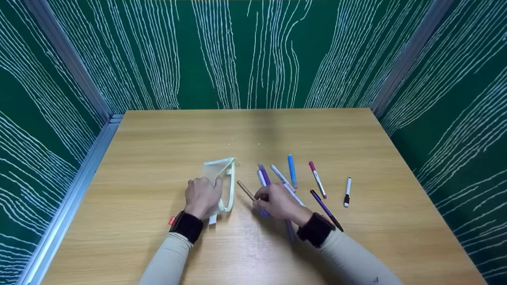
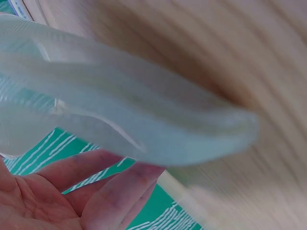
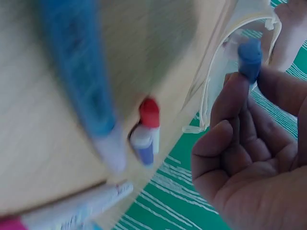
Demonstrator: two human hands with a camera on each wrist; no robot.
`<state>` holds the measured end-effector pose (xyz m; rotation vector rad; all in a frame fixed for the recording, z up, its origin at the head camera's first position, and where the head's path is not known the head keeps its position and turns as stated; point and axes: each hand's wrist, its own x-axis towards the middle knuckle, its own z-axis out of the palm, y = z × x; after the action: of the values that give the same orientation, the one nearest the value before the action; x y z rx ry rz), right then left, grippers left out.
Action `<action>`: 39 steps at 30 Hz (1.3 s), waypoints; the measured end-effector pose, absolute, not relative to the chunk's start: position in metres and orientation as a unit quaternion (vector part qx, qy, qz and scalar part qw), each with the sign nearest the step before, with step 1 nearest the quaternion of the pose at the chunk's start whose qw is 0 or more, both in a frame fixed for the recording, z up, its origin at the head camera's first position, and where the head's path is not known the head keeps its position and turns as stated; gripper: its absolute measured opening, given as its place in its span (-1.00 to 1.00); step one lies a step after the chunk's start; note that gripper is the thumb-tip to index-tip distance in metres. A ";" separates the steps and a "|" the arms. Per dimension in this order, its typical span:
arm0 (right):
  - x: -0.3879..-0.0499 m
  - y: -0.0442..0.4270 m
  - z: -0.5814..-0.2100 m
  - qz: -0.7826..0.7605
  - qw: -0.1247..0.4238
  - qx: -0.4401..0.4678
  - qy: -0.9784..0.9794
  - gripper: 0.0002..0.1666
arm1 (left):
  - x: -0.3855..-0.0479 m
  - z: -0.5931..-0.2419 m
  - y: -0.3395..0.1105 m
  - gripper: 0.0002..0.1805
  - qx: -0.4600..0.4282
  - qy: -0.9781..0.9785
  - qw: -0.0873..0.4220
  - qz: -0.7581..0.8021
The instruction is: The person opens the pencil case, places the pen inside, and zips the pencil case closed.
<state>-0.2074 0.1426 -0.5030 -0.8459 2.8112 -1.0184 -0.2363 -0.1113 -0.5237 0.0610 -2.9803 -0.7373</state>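
Note:
A translucent whitish pouch (image 1: 210,169) stands with its mouth toward the pens. My left hand (image 1: 202,194) grips its near side; in the left wrist view, long fingers of that hand (image 2: 91,191) lie against the pouch (image 2: 158,124). Right of the mouth, my right hand (image 1: 279,201) pinches a slim pen (image 1: 245,190), tan in the head view, its far end angled toward the pouch. The right wrist view shows a blue-grey end (image 3: 250,57) between thumb and forefinger of this hand (image 3: 259,167), with the pouch mouth (image 3: 211,72) behind it.
Around my right hand lie several pens: a blue marker (image 1: 292,170), a red-capped one (image 1: 317,179), a dark pen (image 1: 326,209) and a purple one (image 1: 264,174). A short black-capped marker (image 1: 348,192) lies farther right. Green walls surround the wooden table (image 1: 166,130).

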 end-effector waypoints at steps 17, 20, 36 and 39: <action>-0.230 0.096 -0.501 -0.487 0.154 -0.037 0.859 -0.87 | -0.235 -0.524 -0.109 -0.34 0.026 -0.971 0.027 -0.235; -0.234 0.088 -0.502 -0.508 0.167 -0.024 0.844 -0.89 | -0.236 -0.523 -0.109 -0.34 0.027 -0.972 0.023 -0.233; -0.249 0.048 -0.514 -0.527 0.191 0.019 0.828 -0.89 | -0.235 -0.525 -0.108 -0.39 0.038 -0.967 0.047 -0.247; -0.250 0.043 -0.515 -0.538 0.196 0.027 0.819 -0.90 | -0.235 -0.525 -0.107 -0.38 0.033 -0.969 0.047 -0.242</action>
<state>-0.2501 0.0432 -0.5147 0.0757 2.2952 -1.5065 -0.2352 -0.1075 -0.5252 0.1011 -2.9559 -0.7388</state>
